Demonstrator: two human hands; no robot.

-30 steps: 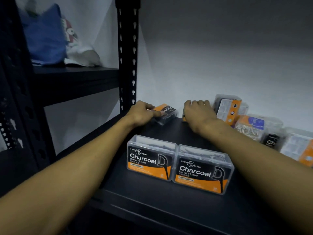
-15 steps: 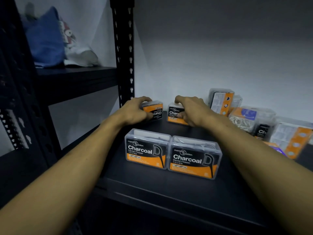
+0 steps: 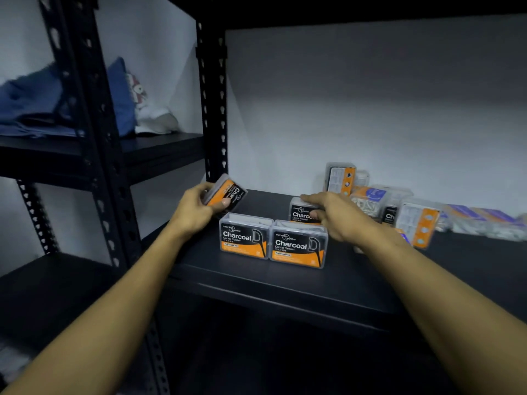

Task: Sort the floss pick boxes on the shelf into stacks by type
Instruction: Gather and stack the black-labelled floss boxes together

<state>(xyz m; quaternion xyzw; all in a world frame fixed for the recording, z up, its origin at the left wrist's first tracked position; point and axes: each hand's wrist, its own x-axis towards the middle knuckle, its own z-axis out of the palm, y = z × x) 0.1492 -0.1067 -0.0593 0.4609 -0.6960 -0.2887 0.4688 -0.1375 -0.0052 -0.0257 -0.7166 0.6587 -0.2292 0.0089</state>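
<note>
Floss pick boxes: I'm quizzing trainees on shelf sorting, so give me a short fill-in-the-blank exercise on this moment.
1. The left hand holds a tilted Charcoal box lifted ____ the shelf.
2. The right hand grips another Charcoal box standing ____ the front pair.
3. The front pair holds ____ Charcoal boxes, side by side.

Missing words: off; behind; two

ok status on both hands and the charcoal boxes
Left hand grips tilted charcoal box. Right hand holds second box behind front pair. Nothing in the way.
</note>
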